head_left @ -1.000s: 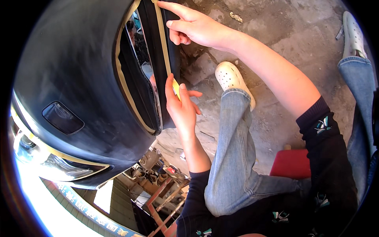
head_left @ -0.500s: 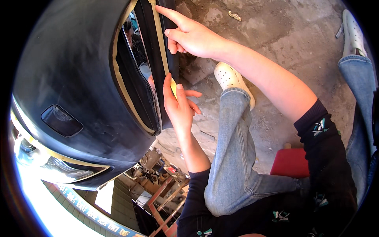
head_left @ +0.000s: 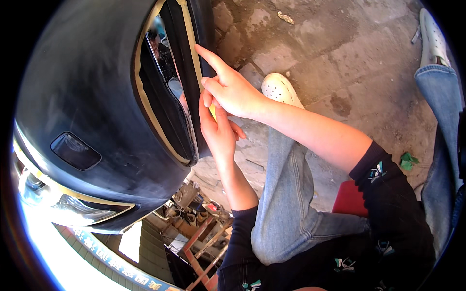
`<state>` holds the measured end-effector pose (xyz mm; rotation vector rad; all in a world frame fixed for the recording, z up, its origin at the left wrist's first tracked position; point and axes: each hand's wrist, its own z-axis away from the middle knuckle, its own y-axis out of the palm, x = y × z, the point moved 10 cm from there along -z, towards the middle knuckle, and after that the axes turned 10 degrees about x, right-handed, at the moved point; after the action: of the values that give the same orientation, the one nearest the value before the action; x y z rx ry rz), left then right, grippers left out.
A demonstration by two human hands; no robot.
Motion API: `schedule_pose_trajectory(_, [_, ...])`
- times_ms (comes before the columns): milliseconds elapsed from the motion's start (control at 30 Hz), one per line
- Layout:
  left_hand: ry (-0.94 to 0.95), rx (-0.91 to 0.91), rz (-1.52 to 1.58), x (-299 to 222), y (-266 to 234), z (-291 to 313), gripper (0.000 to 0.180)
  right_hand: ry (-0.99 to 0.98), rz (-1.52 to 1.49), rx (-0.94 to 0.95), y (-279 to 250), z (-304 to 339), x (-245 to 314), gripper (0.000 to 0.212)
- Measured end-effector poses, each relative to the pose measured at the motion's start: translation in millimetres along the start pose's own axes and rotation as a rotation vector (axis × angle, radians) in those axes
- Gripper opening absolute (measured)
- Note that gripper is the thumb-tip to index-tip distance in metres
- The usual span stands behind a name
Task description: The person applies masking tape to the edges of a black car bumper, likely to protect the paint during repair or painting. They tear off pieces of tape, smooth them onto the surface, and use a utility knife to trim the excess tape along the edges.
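A strip of yellowish masking tape [head_left: 192, 41] runs along the right rim of the opening in a dark car bumper [head_left: 102, 92]. My right hand [head_left: 235, 92] has its index finger stretched out, its tip touching this strip; the thumb is out and the other fingers are curled, with nothing visible in them. Just below it, partly overlapped by it, my left hand [head_left: 217, 128] pinches a piece of yellow masking tape [head_left: 212, 111] between thumb and index finger beside the strip. Whether that piece is a roll or a loose end is hidden. More tape [head_left: 141, 92] borders the opening's left rim.
A headlight [head_left: 82, 208] edged with tape lies lower left. A red seat [head_left: 350, 199] shows beside my jeans leg [head_left: 281, 208]. Another person's leg and white clog [head_left: 433, 41] are at the far right. A green scrap [head_left: 408, 160] lies on the stone floor; clutter [head_left: 187, 196] fills the lower middle.
My right hand has slid down along the tape strip, close to my left hand, which has barely moved. The green scrap on the floor has come out from behind my right arm.
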<state>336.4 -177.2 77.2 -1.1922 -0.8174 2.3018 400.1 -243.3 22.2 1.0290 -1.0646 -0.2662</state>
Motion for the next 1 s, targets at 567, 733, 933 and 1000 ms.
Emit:
schedule_pose_trajectory(567, [-0.011, 0.064, -0.133, 5.4, 6.5, 25.9, 0.047, -0.025, 0.383, 0.050, -16.5, -1.8, 7.6, 0.055])
schedule_pose_trajectory(733, [0.233, 0.016, -0.332, 16.9, 7.1, 43.7, 0.047, 0.001, 0.417, 0.064, -22.2, -0.9, 8.0, 0.055])
schedule_pose_trajectory(933, [0.067, -0.027, -0.286, 66.2, -19.9, 59.2, 0.037, 0.006, 0.416, 0.076, -15.6, -0.7, 12.1, 0.055])
schedule_pose_trajectory(1000, [0.038, -0.023, -0.069, 93.7, -26.1, 63.8, 0.036, 0.007, 0.391, 0.076, -16.0, -1.2, 10.7, 0.056])
